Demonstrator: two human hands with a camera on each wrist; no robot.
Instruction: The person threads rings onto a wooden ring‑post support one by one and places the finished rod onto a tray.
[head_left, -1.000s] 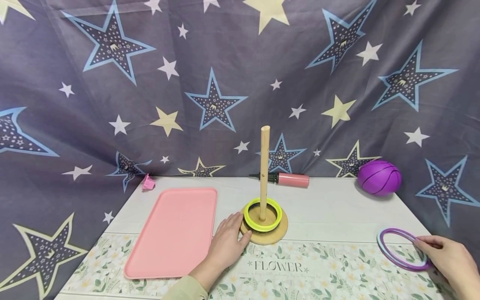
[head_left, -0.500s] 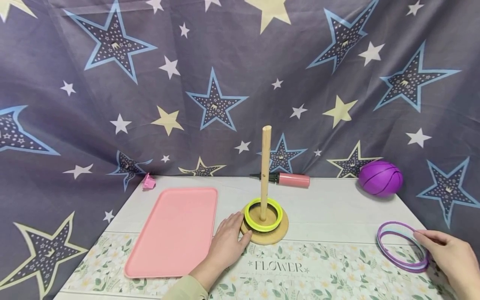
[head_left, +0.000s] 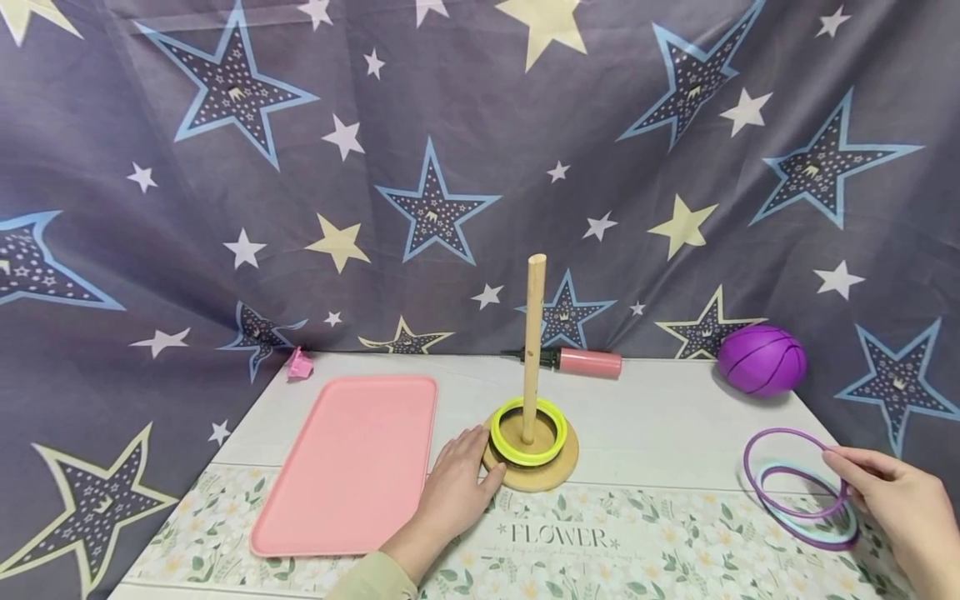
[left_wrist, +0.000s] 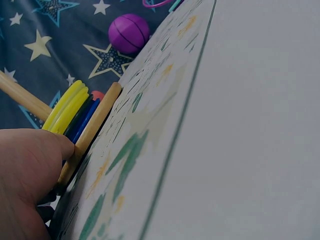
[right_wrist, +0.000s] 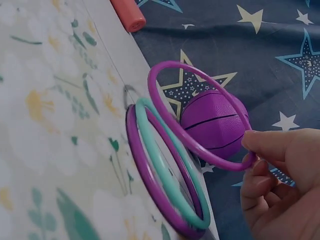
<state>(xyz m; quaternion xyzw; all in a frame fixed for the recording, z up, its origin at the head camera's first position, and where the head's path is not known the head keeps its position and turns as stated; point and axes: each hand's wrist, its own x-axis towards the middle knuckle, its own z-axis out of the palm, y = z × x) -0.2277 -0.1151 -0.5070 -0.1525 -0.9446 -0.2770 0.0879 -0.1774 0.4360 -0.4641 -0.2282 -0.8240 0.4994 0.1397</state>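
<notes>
The purple ring (right_wrist: 175, 64), well right of the wooden stand (head_left: 533, 358), has risen away from its pile over the past second. It lay nearly flush with the others; now it stands tilted above the turquoise ring (right_wrist: 152, 151) and a second purple ring (right_wrist: 141, 170), which remain on the tabletop (head_left: 637, 425). Whether its lower edge brushes them, I cannot tell. The right hand (head_left: 896, 496) pinches it between thumb and fingers.

The left hand (head_left: 453, 487) has not shifted: it rests at the stand's near-left edge, fingers relaxed, touching the base without clasping anything. On the stand, yellow rings (head_left: 528, 459) encircle the post above a dark ring and a blue one.

For the work in hand, I judge this means a single ring has been separated from its pile; it is not yet on the stand, whose post rises bare above the yellow rings.
</notes>
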